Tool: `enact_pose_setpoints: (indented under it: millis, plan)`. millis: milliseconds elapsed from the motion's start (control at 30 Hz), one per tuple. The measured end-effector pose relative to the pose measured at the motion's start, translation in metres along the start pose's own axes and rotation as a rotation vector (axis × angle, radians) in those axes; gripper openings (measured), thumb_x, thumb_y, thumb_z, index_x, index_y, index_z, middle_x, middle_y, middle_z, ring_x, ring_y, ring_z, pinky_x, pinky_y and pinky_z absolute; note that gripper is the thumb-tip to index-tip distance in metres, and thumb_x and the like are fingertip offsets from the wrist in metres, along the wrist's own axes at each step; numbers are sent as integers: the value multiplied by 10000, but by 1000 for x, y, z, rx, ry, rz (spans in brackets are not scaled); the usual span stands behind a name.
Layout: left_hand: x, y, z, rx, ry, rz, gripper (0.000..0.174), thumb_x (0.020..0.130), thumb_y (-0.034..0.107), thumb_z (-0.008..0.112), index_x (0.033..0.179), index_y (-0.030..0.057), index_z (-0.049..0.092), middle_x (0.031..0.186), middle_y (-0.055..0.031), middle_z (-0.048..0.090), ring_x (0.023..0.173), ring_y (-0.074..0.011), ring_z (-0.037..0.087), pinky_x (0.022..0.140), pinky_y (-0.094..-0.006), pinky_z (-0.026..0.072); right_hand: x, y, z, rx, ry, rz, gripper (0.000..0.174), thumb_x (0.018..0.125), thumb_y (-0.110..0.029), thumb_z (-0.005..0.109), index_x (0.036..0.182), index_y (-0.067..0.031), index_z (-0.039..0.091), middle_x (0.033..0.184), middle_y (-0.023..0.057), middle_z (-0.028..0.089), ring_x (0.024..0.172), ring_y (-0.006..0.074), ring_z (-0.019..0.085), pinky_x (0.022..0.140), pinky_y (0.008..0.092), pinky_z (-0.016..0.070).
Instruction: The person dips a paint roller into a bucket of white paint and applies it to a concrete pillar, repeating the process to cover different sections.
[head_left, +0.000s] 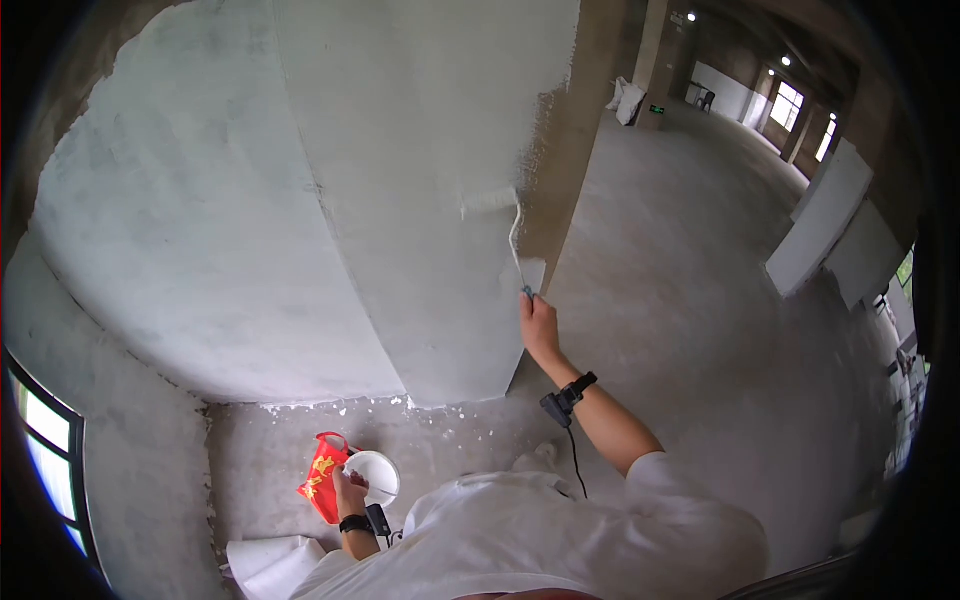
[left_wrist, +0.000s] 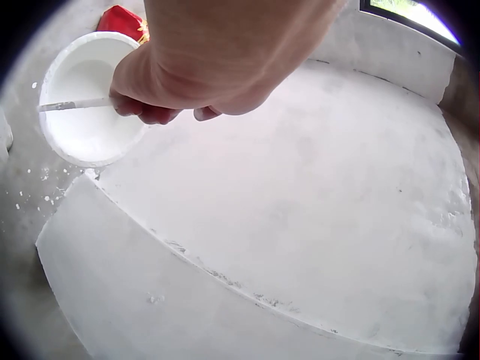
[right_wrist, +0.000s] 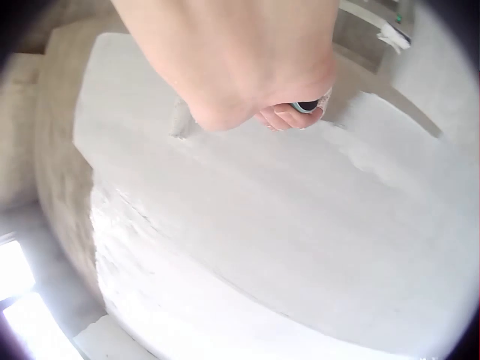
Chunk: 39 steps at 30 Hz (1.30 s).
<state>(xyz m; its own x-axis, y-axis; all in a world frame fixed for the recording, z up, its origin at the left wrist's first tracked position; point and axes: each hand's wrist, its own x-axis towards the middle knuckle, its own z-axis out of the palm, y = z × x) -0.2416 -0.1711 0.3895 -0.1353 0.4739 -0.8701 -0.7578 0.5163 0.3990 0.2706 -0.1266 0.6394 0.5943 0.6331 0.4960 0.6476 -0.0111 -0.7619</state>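
My right hand (head_left: 540,328) grips the handle of a paint roller (head_left: 516,240), arm stretched toward the upright column face (head_left: 410,200). The roller's white sleeve lies against that face, beside its unpainted brown edge. In the right wrist view, the handle end (right_wrist: 305,106) shows dark and teal between curled fingers (right_wrist: 281,118). Low on the left, my left hand (head_left: 350,497) is at a white bucket (head_left: 377,468) of white paint. The left wrist view has its fingers curled round a pale strip (left_wrist: 71,105) that crosses the bucket's mouth; the palm side is hidden.
A red bag (head_left: 322,488) with yellow print stands next to the bucket. White sheeting (head_left: 275,560) lies at lower left, near a window (head_left: 50,450). Paint spots dot the floor along the wall's foot. Pale panels (head_left: 825,215) stand at right, and the concrete floor (head_left: 670,250) stretches back.
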Motion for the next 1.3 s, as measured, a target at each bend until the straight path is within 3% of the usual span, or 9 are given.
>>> enact_pose_setpoints:
  millis: [300, 500, 567, 633, 833, 1100, 1200, 1233, 1300]
  plan:
    - [-18, -5, -17, 26, 45, 15, 293, 824, 388, 603, 729, 127, 508, 586, 26, 487, 526, -131, 482, 554, -296, 409, -49, 39, 1, -28, 29, 134, 410, 977, -321, 539, 756, 24, 528, 623, 236, 533, 590, 449, 512, 526, 466, 395]
    - [4, -7, -37, 5, 60, -52, 318, 811, 387, 609, 700, 110, 499, 584, 11, 493, 521, -141, 477, 541, -316, 400, 64, -65, -25, 255, 87, 10, 446, 998, -330, 513, 732, 27, 486, 594, 164, 458, 519, 235, 433, 532, 400, 375]
    - [-1, -8, -34, 2, 82, -44, 316, 810, 383, 609, 702, 107, 500, 585, 8, 494, 519, -145, 476, 537, -318, 396, 106, -98, -34, 389, 69, 25, 458, 1003, -396, 504, 684, -69, 476, 573, -21, 446, 497, 80, 400, 456, 278, 333]
    - [1, -7, -37, 0, 80, -54, 310, 810, 375, 607, 705, 102, 502, 589, 3, 499, 524, -151, 479, 537, -320, 390, 134, -140, -55, 505, 16, 36, 428, 993, -414, 520, 702, -103, 475, 582, -47, 433, 495, 48, 390, 442, 236, 319]
    - [3, -8, -30, 1, 112, -46, 278, 811, 346, 603, 714, 103, 508, 601, 3, 507, 537, -148, 488, 549, -320, 394, 168, -171, -78, 640, -26, 41, 423, 986, -424, 526, 696, -123, 460, 581, -61, 410, 485, 20, 350, 416, 209, 268]
    - [-7, -2, -6, 98, 36, 23, 271, 817, 320, 636, 780, 83, 511, 686, -23, 490, 659, -169, 493, 654, -324, 410, 149, -118, -64, 641, -40, 106, 412, 979, -403, 548, 697, -118, 456, 576, -70, 384, 478, 16, 326, 415, 212, 236]
    - [-18, -2, 12, 151, 54, 8, 238, 851, 305, 567, 732, 107, 512, 618, -3, 487, 563, -151, 466, 570, -310, 387, 137, -97, -58, 672, -62, 141, 406, 978, -395, 555, 699, -114, 462, 581, -70, 388, 477, 18, 323, 416, 211, 235]
    - [-11, -2, 13, 173, 56, -15, 250, 859, 317, 567, 737, 105, 515, 621, -7, 480, 578, -153, 462, 583, -306, 383, 133, -91, -59, 549, -61, 161, 464, 988, -377, 536, 698, -15, 540, 560, 13, 490, 519, 115, 444, 506, 306, 380]
    - [-7, -4, 14, 209, 13, -22, 251, 859, 319, 569, 738, 104, 517, 624, -6, 481, 585, -153, 464, 588, -306, 383, 122, -78, -55, 537, -55, 199, 463, 986, -376, 538, 701, -11, 544, 559, 19, 493, 520, 117, 448, 505, 310, 381]
